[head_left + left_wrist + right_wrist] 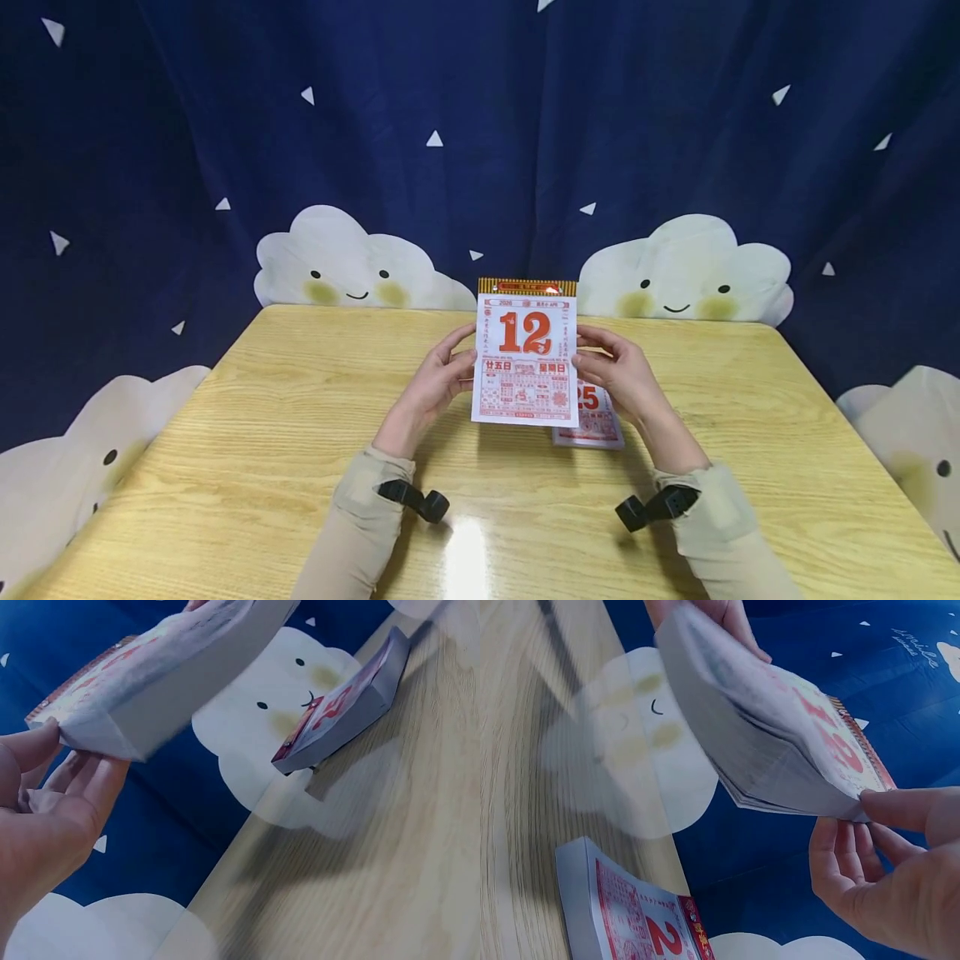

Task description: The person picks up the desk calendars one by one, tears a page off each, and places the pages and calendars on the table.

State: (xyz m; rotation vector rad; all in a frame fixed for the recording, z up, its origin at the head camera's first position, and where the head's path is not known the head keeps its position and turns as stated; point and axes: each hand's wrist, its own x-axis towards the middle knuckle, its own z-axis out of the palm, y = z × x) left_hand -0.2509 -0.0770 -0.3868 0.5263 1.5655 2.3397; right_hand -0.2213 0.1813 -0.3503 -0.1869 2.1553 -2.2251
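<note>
A thick tear-off calendar showing a red 12 is held up above the table between both hands. My left hand grips its left edge, thumb on the front and fingers behind, as the left wrist view shows. On the opposite edge, my right hand pinches it the same way, with the thumb over the front sheet. A second calendar, printed with a red 25, lies on the table behind and to the right, partly covered by the held one in the head view.
The wooden table reaches back to a dark blue curtain with white triangles and smiling clouds. A black wrist camera is strapped over the left sleeve, and another camera over the right.
</note>
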